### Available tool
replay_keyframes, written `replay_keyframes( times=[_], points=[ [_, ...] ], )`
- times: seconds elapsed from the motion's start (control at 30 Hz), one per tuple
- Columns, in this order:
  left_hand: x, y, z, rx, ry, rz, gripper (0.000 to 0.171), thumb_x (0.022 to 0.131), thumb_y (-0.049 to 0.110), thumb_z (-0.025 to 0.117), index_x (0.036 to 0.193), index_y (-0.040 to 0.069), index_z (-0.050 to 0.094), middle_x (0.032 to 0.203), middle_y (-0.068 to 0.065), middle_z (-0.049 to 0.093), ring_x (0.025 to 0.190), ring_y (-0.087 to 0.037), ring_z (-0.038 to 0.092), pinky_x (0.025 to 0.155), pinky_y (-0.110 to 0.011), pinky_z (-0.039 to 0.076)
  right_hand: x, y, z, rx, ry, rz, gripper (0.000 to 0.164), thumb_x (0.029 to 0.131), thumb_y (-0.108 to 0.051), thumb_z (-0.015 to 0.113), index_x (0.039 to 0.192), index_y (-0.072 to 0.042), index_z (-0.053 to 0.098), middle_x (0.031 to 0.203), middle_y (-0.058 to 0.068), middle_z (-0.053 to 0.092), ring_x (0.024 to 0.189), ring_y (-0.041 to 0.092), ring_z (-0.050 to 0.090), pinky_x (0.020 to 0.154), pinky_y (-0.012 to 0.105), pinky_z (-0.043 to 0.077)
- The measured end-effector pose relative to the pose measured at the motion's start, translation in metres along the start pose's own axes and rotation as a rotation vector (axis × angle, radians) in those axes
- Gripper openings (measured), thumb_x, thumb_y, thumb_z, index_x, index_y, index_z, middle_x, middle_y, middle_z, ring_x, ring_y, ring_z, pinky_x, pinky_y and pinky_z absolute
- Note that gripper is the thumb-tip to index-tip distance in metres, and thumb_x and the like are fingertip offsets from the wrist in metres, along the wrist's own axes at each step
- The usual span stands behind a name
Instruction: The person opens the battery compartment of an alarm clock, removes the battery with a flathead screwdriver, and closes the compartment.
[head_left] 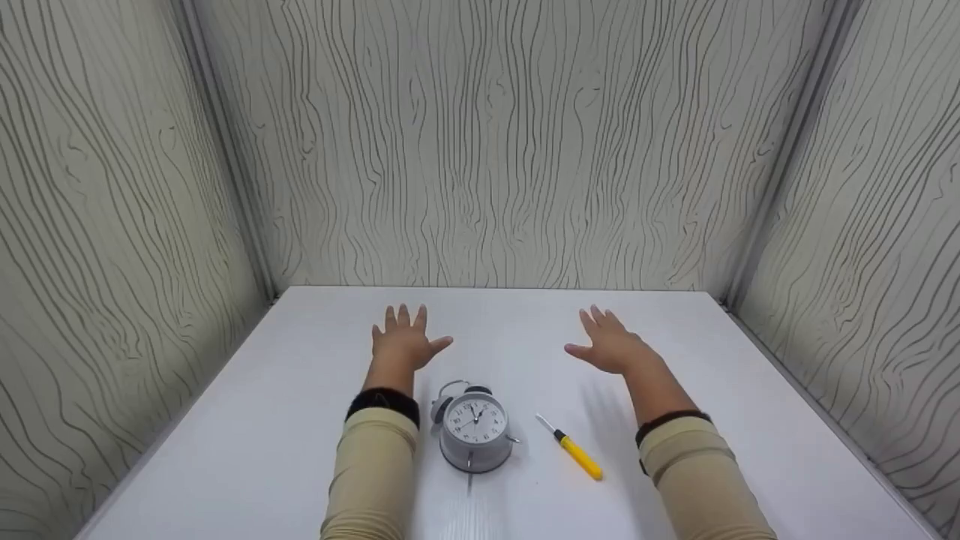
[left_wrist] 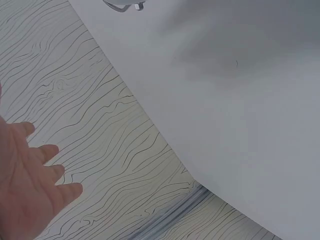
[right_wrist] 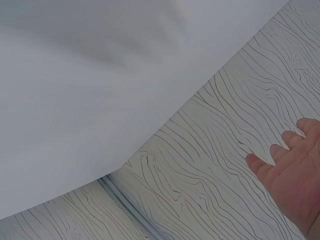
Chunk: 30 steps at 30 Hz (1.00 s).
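My left hand [head_left: 403, 343] is held out above the table with its fingers spread, holding nothing. Across from it my right hand [head_left: 611, 345] is stretched out the same way, also holding nothing. Between the forearms a grey twin-bell alarm clock [head_left: 477, 431] lies tilted back, dial facing up, nearest to the left wrist. To its right is a screwdriver [head_left: 579, 455] with a yellow handle, black collar and thin metal shaft, nearest the right forearm. In the left wrist view part of the clock [left_wrist: 125, 5] shows at the top edge. Both wrist views show outstretched fingers.
A white table [head_left: 510, 322] carries the clock and screwdriver. Panels with a wood-grain line pattern stand behind it [head_left: 480, 150] and along both sides, meeting at grey corner strips. The hands cast soft shadows on the tabletop.
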<state>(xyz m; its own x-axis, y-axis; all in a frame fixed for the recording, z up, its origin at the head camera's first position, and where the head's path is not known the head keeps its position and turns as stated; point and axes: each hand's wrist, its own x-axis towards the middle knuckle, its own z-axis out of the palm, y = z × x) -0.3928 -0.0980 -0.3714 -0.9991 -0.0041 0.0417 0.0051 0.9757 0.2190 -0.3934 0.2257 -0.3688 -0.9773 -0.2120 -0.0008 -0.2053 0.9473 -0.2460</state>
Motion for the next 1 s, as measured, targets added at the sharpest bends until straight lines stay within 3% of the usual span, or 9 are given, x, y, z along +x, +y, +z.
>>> replay_keyframes(
  times=[0.23,0.43,0.73,1.0],
  points=[
    [-0.001,-0.007,0.006,-0.019,-0.020,0.020,0.085,0.085,0.065,0.040,0.148,0.016,0.012,0.151,-0.018,0.010,0.138,-0.037,0.002,0.109,-0.052,0.009,0.002,-0.006,0.007,0.008,-0.005,-0.026,0.081,0.090,-0.051,0.047,0.146,-0.006,0.011,0.151,0.019,0.005,0.137,0.038,0.002,0.104,0.060,0.014],
    [-0.004,-0.009,0.012,-0.069,-0.029,0.091,0.087,0.084,0.063,0.043,0.148,0.014,0.010,0.151,-0.018,0.011,0.138,-0.036,0.004,0.109,-0.051,0.011,0.003,-0.013,0.010,0.017,-0.027,-0.046,0.081,0.090,-0.052,0.047,0.147,-0.007,0.011,0.152,0.017,0.006,0.138,0.036,0.004,0.105,0.059,0.013],
    [-0.007,-0.010,0.020,-0.039,-0.040,0.150,0.092,0.081,0.065,0.047,0.148,0.014,0.009,0.151,-0.015,0.015,0.138,-0.034,0.009,0.109,-0.049,0.015,0.005,-0.026,0.016,0.028,-0.046,-0.107,0.079,0.089,-0.051,0.049,0.146,-0.008,0.015,0.151,0.016,0.013,0.138,0.034,0.009,0.108,0.053,0.013],
    [-0.011,-0.011,0.031,-0.070,-0.086,0.201,0.096,0.079,0.063,0.053,0.148,0.018,0.005,0.151,-0.011,0.016,0.138,-0.031,0.013,0.107,-0.049,0.020,0.005,-0.036,0.028,0.087,-0.112,-0.088,0.081,0.086,-0.053,0.052,0.147,-0.014,0.016,0.151,0.010,0.016,0.139,0.028,0.013,0.110,0.048,0.014]
  ],
)
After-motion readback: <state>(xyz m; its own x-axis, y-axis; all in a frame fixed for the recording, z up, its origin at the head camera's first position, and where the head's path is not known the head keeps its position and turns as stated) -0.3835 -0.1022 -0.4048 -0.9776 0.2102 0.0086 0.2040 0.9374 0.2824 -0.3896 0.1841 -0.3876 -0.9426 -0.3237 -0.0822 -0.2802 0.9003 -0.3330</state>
